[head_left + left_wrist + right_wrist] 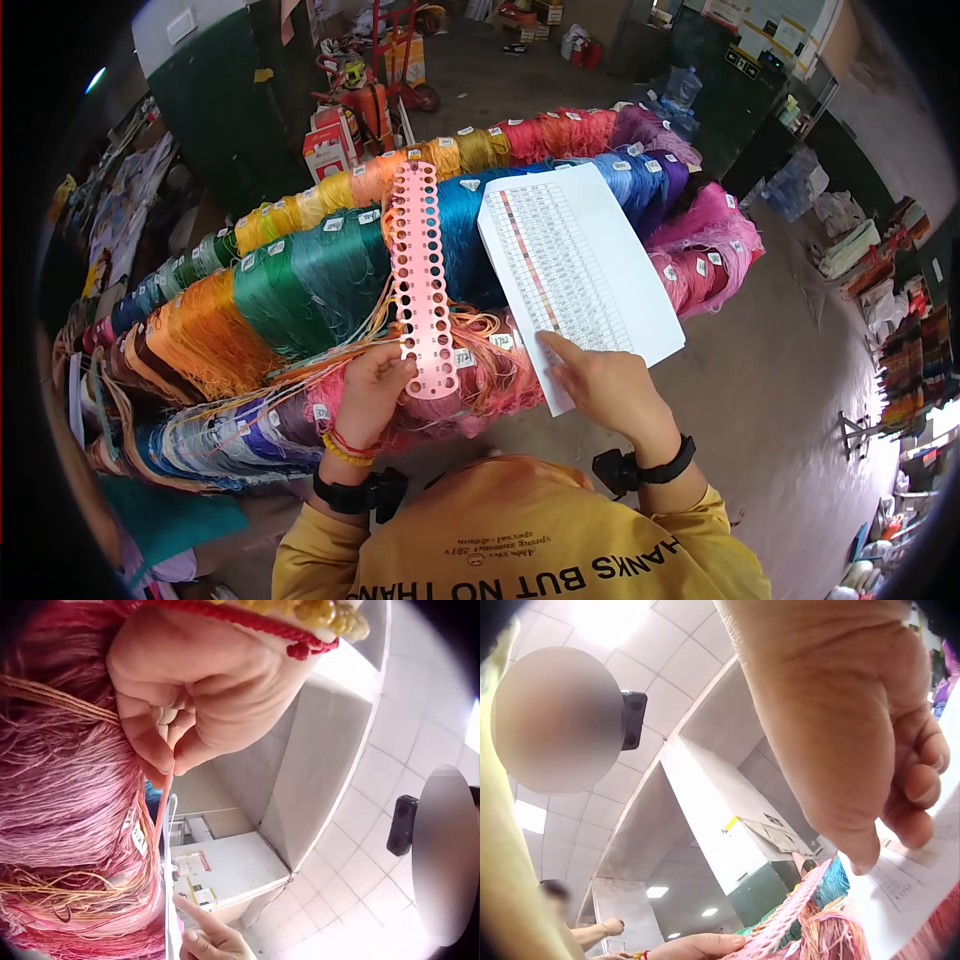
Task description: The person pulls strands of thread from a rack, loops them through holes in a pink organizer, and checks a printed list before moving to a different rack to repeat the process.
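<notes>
A long pink card with rows of round holes (424, 290) lies over the hanging yarn, its lower left edge pinched by my left hand (372, 392) between thumb and fingers. Coloured threads hang from the card's holes. The left wrist view shows that pinch of the left hand (202, 682) from the side. To the card's right, a white sheet with a printed table (620, 270) rests on the yarn. My right hand (612, 392) has its index finger stretched onto the lower part of the table. Its other fingers are bent in the right wrist view (832, 712).
Rows of labelled yarn bundles, green (285, 295), orange (205, 330) and pink (705, 245) among them, surround the card and sheet. Beyond them stand a red hand truck (395, 45), a fire extinguisher (374, 110) and a water bottle (683, 88). Another person's arm shows at lower left.
</notes>
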Demonstrator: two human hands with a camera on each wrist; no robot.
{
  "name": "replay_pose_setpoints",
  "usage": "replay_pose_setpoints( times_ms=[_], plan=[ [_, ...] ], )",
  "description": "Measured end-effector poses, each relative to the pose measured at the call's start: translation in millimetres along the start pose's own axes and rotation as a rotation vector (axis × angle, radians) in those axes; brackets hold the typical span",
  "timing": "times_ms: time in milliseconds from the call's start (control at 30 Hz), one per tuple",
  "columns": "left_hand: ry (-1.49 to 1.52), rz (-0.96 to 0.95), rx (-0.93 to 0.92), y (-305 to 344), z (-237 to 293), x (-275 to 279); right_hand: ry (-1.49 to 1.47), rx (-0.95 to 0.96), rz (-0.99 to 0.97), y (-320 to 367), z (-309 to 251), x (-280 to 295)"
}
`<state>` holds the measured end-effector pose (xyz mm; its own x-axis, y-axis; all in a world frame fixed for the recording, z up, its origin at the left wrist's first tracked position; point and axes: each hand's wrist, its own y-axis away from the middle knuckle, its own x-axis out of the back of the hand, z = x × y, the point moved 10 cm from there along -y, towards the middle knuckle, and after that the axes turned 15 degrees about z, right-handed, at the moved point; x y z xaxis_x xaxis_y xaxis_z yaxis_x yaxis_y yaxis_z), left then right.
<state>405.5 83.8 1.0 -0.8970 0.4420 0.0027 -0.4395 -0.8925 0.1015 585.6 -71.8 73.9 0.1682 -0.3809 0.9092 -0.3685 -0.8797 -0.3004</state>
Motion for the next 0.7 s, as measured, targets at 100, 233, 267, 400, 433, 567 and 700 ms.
replay_pose_setpoints(
  times_ms=[100, 233, 267, 400, 433, 567, 700],
  plan=[
    [-0.004, 0.028, 0.007, 1, 4, 0, 0.004, 0.041, -0.024, 5, 2, -2],
    [0.002, 0.046, 0.031, -1, 0, 1, -0.056, 0.041, -0.057, 9, 1, -5],
    [0.008, 0.059, 0.036, -1, 1, 1, -0.065, 0.047, -0.054, 9, 2, -5],
    [0.017, 0.041, 0.043, -2, -1, 1, -0.058, 0.077, -0.065, 10, 3, -3],
    [0.015, 0.047, 0.050, -2, -1, 1, -0.049, 0.068, -0.074, 10, 5, -3],
    [0.027, 0.071, 0.061, -1, -2, 1, -0.031, 0.032, -0.077, 10, 14, -3],
    [0.023, 0.069, 0.061, 0, 1, 0, -0.018, -0.014, -0.047, 12, 30, -1]
  ],
)
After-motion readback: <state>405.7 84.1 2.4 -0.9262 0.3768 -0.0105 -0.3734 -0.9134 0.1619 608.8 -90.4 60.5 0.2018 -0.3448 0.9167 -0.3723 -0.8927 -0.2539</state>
